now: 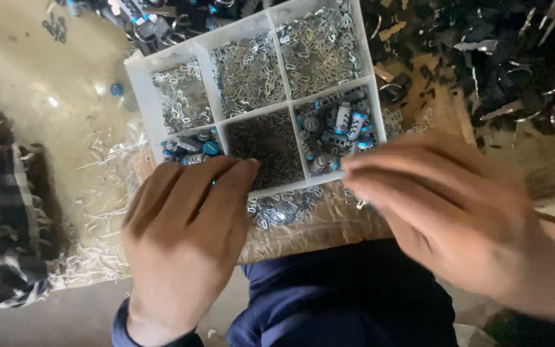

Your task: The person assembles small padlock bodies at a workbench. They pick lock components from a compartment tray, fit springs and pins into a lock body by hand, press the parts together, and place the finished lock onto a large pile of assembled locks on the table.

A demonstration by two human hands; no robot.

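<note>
Left hand (pixel 184 241) flat, palm down, fingers together, lying over the near left corner of a white divided tray (pixel 370 71), gripping nothing visible. Right hand (pixel 448 215) blurred, fingers stretched toward the tray's near right edge; whether anything is pinched, cannot tell. Tray on a plastic-covered bench (pixel 309 228), just ahead of both hands. Silvery metal clips (pixel 248 74) in the far compartments, dark bits (pixel 268 144) in the near middle one, blue-capped cylinders (pixel 338 125) in the near right. Checked cloth (pixel 1 218) well off to the left.
</note>
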